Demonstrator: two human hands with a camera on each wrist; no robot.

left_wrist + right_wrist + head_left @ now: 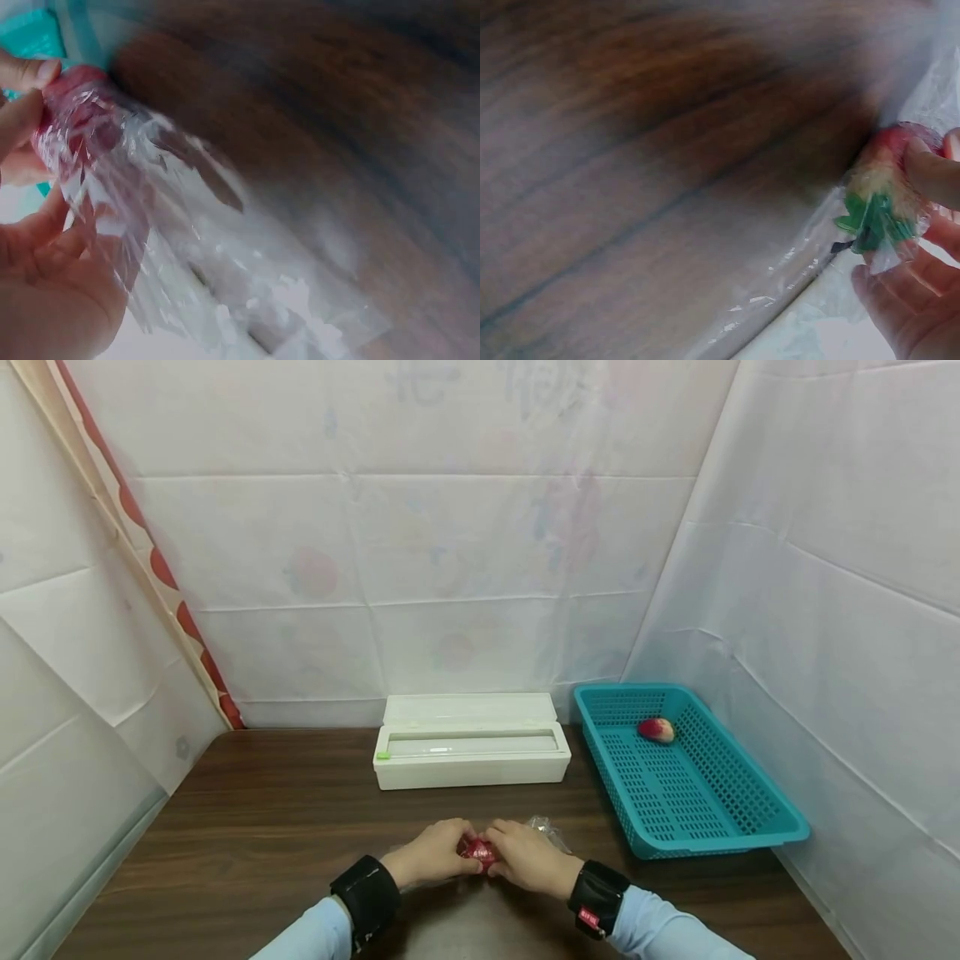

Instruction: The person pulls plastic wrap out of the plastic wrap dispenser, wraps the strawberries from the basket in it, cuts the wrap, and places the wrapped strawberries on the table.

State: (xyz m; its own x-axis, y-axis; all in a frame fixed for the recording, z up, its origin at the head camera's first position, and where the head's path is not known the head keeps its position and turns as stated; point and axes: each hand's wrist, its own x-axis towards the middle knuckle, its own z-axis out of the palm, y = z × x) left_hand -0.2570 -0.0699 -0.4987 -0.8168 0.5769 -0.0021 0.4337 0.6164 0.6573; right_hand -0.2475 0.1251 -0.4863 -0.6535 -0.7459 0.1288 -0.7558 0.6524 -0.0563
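Between both hands, low in the head view, is a red fruit (480,852) wrapped in clear plastic film (217,240). My left hand (432,853) grips it from the left; my right hand (534,858) holds the opposite side with thumb and fingers. The right wrist view shows the fruit's pale yellow part (881,171) and its green leaves (874,225) under the film. Loose, crinkled film trails away from the fruit in the left wrist view. Some more film (546,828) sticks out beyond the right hand. Part of the fruit is hidden behind the fingers.
A white cling film dispenser (472,773) with its lid (468,708) raised stands at the back of the brown table (247,827). To the right is a turquoise basket (720,845) holding one red and pale fruit (656,730). White sheets (450,543) enclose the table behind and at both sides.
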